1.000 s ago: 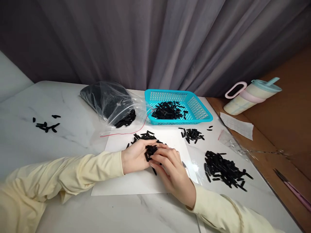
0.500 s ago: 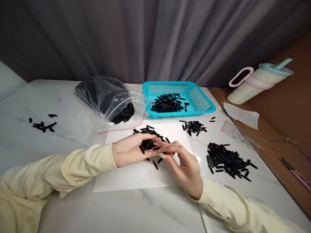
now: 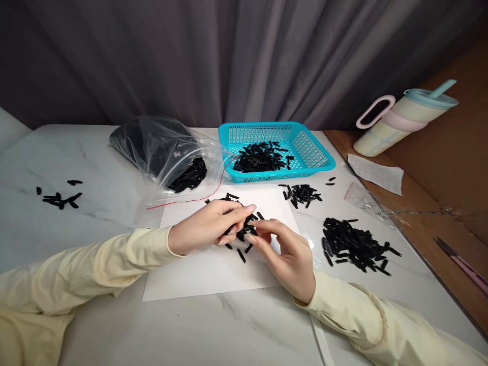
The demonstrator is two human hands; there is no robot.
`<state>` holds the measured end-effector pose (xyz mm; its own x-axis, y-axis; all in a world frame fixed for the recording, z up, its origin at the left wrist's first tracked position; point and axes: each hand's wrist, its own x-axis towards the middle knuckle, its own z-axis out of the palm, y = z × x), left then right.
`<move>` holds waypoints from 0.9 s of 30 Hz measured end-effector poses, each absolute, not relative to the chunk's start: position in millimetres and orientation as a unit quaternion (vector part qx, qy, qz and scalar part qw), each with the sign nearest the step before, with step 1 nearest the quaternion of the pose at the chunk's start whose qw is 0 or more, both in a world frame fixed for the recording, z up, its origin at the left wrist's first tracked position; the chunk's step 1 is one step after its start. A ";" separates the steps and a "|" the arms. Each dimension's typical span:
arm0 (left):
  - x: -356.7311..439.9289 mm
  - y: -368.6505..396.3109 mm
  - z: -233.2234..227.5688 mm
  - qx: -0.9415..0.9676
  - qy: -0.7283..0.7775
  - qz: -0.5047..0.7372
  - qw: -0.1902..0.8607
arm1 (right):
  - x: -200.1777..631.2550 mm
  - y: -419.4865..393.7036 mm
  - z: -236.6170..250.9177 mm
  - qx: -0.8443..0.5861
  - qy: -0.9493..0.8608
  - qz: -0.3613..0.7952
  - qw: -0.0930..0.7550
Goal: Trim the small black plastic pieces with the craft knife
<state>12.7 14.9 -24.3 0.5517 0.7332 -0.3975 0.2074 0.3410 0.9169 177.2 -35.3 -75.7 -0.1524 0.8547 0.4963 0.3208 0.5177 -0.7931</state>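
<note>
My left hand [image 3: 213,226] is turned with its back up, thumb on top and fingers curled in around small black strips that are mostly hidden by the hand. Under and beyond it lies a loose pile of the same black strips [image 3: 241,255] on a white sheet of paper [image 3: 190,277]. Close by on the right, my right hand [image 3: 287,254] has its thumb and index fingertips a little apart at the pile's edge. No strip shows clearly between those two fingertips.
Behind stand a clear zip bag [image 3: 160,152] of black strips and a blue basket [image 3: 282,177] holding more. A red cord [image 3: 190,202] trails from the bag. Other strip piles [image 3: 354,244] lie right, a few strips [image 3: 61,201] left. A tumbler [image 3: 400,122] and scissors [image 3: 461,264] are far right.
My left hand has rolled from palm up, with a handful of black strips showing, to back up with curled fingers. My right thumb and index finger have parted from their pinch at the left palm.
</note>
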 end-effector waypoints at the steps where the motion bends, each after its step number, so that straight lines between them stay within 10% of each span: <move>1: 12.6 15.4 -24.0 0.553 0.431 0.187 0.688 | 177.7 -35.2 -75.9 -0.415 -0.714 0.267 0.497; 27: 11.6 15.2 -27.3 0.623 0.325 0.031 0.711 | 178.1 -38.2 -80.8 -0.452 -0.632 0.357 0.519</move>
